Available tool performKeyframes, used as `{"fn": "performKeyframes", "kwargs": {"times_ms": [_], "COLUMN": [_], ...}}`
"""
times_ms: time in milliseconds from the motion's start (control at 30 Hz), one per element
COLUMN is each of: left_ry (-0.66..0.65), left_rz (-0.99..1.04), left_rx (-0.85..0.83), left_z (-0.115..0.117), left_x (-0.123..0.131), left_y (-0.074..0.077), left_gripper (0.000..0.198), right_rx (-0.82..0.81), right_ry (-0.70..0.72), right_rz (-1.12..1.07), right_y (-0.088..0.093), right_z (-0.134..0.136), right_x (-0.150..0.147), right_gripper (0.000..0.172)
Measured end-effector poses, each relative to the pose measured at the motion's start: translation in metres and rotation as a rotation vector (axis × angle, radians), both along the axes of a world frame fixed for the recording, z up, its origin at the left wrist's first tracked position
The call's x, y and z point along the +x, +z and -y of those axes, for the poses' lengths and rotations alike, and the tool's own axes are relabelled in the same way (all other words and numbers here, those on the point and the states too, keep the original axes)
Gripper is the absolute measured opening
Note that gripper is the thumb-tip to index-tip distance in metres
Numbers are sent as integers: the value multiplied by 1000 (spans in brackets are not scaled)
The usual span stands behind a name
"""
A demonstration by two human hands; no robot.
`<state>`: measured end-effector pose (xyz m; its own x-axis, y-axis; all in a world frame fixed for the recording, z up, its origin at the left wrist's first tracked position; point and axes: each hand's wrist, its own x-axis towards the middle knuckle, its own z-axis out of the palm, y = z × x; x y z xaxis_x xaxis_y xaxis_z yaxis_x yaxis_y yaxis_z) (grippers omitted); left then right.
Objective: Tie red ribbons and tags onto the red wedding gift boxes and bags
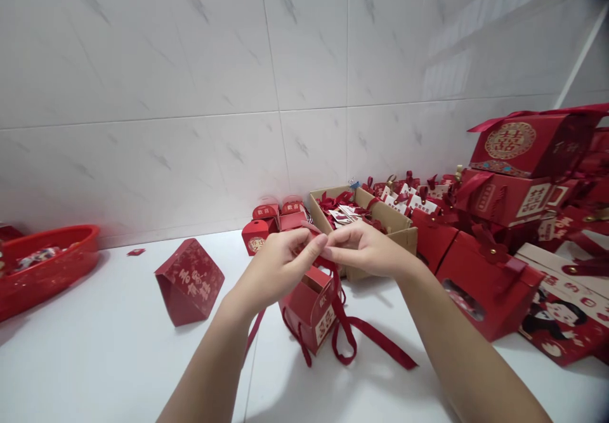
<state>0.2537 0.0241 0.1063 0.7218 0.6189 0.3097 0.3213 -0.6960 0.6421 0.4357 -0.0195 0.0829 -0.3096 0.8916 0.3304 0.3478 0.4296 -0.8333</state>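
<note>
Red box (304, 302), red-lettered white label (325, 325)

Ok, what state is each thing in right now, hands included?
left hand, thumb and finger pinched on ribbon
right hand, pinched on it too, fingertips close to the other hand's
ribbon, gripped, with a loop and tail loose
near box, standing; can't tell if the top is fully shut
diamond box, standing, looks shut
carton, open, filled
basin, open, contents inside
box stack, standing
</note>
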Motion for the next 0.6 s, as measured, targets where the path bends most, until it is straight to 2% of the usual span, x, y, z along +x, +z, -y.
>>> {"fn": "performKeyframes", "kwargs": {"times_ms": [67, 133, 267, 333, 400, 600], "left_ry": [11, 26, 62, 49, 43, 50], "left_rz": [-41, -35, 10, -3, -30, -138], "left_rx": [11, 11, 9, 30, 55, 79], "left_z": [0, -1, -1, -2, -3, -3], "left_x": [0, -1, -4, -5, -4, -2], "left_y": [0, 1, 4, 5, 5, 2], "left_gripper": [40, 41, 43, 43, 44, 44], "right_rx": [10, 53, 215, 267, 282, 251], "right_ry": [2, -43, -129, -74, -19, 109], "right_rz": [22, -60, -595, -833, -980, -1180], "right_y": [1, 2, 2, 0, -4, -10], "right_z": [-1, -3, -13, -17, -19, -22], "right_x": [1, 7, 32, 48, 60, 70], "right_gripper": [38, 39, 66, 75, 82, 86]}}
